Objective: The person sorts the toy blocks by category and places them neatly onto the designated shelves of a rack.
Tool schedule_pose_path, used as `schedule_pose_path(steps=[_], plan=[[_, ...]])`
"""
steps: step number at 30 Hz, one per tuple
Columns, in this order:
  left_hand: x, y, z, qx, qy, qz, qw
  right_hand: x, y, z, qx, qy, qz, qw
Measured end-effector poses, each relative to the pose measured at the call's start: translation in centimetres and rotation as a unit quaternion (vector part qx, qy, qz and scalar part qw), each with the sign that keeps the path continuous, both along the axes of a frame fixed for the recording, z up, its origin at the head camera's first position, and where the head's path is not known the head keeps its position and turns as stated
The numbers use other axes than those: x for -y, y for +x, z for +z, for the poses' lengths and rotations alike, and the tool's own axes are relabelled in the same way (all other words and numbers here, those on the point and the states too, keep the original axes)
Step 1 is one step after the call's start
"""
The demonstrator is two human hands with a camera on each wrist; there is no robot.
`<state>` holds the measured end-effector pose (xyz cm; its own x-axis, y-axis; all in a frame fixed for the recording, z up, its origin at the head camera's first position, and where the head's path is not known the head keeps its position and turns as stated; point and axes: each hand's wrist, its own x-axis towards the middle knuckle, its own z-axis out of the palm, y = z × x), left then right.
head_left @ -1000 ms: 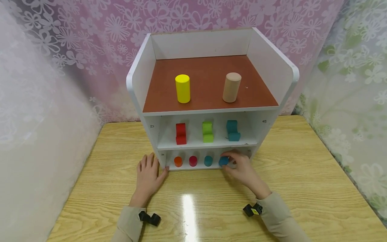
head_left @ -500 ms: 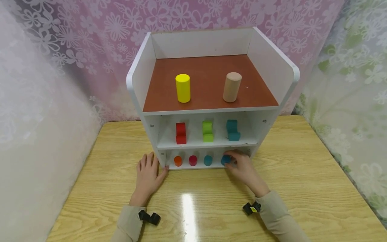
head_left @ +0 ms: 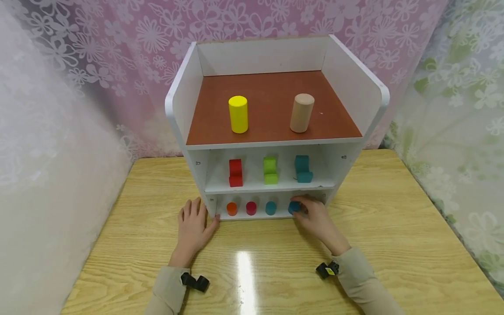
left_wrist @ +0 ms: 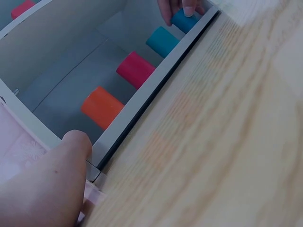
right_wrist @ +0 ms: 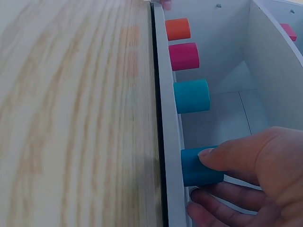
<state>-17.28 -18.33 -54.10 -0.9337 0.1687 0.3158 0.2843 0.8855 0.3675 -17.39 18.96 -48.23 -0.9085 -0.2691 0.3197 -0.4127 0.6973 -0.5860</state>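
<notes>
My right hand (head_left: 318,222) pinches a blue cylinder block (right_wrist: 196,166) between thumb and fingers at the right end of the bottom shelf. The block stands upright on the shelf. To its left, in one row, stand a teal cylinder (head_left: 271,208), a crimson cylinder (head_left: 251,208) and an orange cylinder (head_left: 232,209). My left hand (head_left: 191,227) lies on the table with fingers spread, its thumb tip touching the lower left front corner of the white shelf unit (head_left: 189,168). Only part of that hand appears in the left wrist view.
On the middle shelf sit a red curved block (head_left: 236,173), a green one (head_left: 270,171) and a teal one (head_left: 303,169). A yellow cylinder (head_left: 238,115) and a plain wooden cylinder (head_left: 302,113) stand on the brown top. The unit rests on a wooden table (head_left: 393,227).
The right hand has shifted the blue cylinder slightly to the right, widening its gap from the teal cylinder. It still grips the block. The left hand has stayed put.
</notes>
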Motion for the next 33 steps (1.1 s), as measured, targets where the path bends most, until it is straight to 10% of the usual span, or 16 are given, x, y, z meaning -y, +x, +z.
schedule_pose_path(steps=[21,33], plan=[[0.1,0.2,0.4,0.009,0.002,0.001,1.0000,-0.3,0.6,1.2,0.004,-0.016,0.025,1.000],[0.7,0.1,0.7,0.023,-0.007,-0.018,0.9995,-1.7,3.7,6.3,-0.129,0.018,0.029,0.991]])
